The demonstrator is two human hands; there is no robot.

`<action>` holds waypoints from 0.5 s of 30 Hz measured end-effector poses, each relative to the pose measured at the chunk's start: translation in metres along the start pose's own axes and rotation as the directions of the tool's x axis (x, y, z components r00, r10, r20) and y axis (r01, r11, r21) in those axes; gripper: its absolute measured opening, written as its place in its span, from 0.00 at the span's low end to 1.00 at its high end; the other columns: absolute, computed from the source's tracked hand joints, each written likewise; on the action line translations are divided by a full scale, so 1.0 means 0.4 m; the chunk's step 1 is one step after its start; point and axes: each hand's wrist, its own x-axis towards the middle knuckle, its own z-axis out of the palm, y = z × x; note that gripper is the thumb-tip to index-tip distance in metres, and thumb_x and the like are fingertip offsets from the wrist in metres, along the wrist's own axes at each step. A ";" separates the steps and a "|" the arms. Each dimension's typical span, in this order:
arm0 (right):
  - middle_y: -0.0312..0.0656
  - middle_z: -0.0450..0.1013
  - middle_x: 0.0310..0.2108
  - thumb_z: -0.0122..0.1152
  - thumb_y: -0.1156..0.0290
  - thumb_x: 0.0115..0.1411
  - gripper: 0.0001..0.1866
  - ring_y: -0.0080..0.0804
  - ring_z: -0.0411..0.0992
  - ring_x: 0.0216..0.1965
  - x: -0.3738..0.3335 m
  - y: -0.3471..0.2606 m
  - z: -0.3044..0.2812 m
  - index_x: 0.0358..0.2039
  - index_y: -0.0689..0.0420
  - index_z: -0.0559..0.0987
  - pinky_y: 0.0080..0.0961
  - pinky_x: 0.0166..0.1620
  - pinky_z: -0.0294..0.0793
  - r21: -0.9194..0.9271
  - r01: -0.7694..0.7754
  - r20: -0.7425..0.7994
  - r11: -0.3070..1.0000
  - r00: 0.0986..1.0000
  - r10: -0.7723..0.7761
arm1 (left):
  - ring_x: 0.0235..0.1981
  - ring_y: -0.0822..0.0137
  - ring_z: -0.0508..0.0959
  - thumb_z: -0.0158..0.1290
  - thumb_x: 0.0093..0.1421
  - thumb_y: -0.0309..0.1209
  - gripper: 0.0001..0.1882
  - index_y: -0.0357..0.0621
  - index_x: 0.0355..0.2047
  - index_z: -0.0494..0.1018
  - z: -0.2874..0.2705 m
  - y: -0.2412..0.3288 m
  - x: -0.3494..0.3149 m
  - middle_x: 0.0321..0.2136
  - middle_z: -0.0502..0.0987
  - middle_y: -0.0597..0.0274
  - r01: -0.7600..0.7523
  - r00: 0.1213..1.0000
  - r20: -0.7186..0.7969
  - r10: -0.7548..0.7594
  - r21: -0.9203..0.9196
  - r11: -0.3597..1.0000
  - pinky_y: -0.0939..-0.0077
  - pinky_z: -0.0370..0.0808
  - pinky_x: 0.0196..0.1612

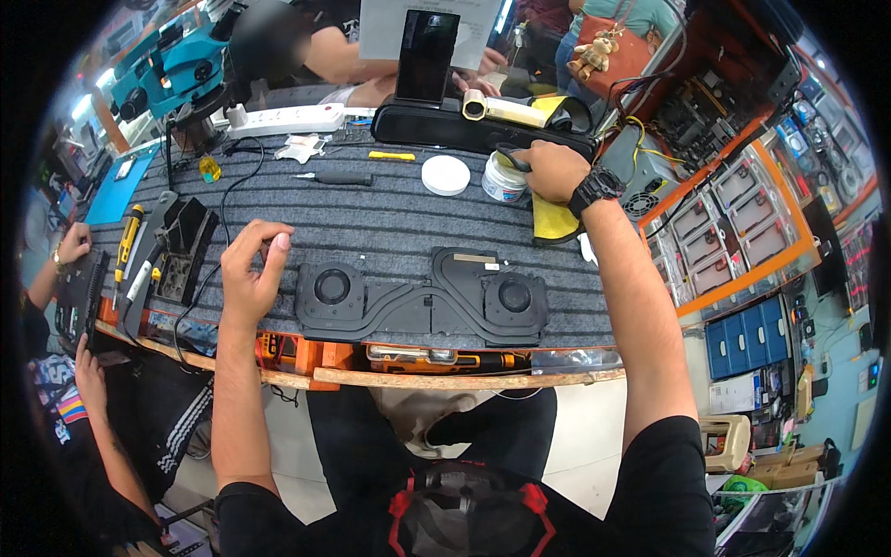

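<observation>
My right hand (554,174) is closed on a dark, flat-looking tool (512,161), its end at the mouth of a small white jar (503,184). The exact kind of tool is hidden by my fingers. Beside the jar lies its round white lid (445,174). My left hand (252,269) hovers over the striped grey mat (371,218), fingers loosely bent and apart, nothing visible in them. Between my forearms rests a black laptop cooling assembly (422,302) with two round fans and curved heat pipes. A yellow cloth (555,223) lies under my right wrist.
Behind the mat stand a phone (427,58), a long black bar (445,128) and a white power strip (288,119). A screwdriver (336,177) lies mid-mat. A teal microscope (167,70) is far left, an orange-framed drawer cabinet (733,227) right. Another person's hand (74,241) is at left.
</observation>
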 end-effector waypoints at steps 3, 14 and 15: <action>0.50 0.76 0.47 0.52 0.70 0.62 0.25 0.51 0.77 0.50 -0.002 0.004 0.013 0.59 0.40 0.80 0.44 0.55 0.76 0.021 0.011 0.006 1.000 1.000 -0.011 | 0.23 0.74 0.69 0.56 0.66 0.25 0.04 0.37 0.37 0.79 -0.001 0.004 -0.003 0.25 0.75 0.63 0.012 1.000 0.027 -0.012 0.009 1.000 0.78 0.65 0.27; 0.51 0.77 0.47 0.52 0.70 0.61 0.24 0.52 0.77 0.51 -0.010 -0.015 -0.021 0.58 0.45 0.81 0.46 0.55 0.76 0.043 0.017 0.018 0.999 1.000 -0.018 | 0.22 0.74 0.68 0.56 0.66 0.25 0.04 0.38 0.37 0.79 -0.002 0.008 -0.001 0.25 0.75 0.64 0.027 0.999 0.026 -0.028 0.024 0.999 0.78 0.64 0.26; 0.51 0.77 0.46 0.52 0.70 0.61 0.23 0.52 0.77 0.50 -0.015 -0.018 -0.029 0.57 0.46 0.81 0.46 0.55 0.76 0.040 0.005 0.023 0.999 1.000 -0.006 | 0.22 0.74 0.68 0.56 0.66 0.25 0.04 0.38 0.37 0.79 -0.001 0.007 0.000 0.25 0.75 0.64 0.023 0.999 0.027 -0.024 0.025 0.999 0.78 0.64 0.26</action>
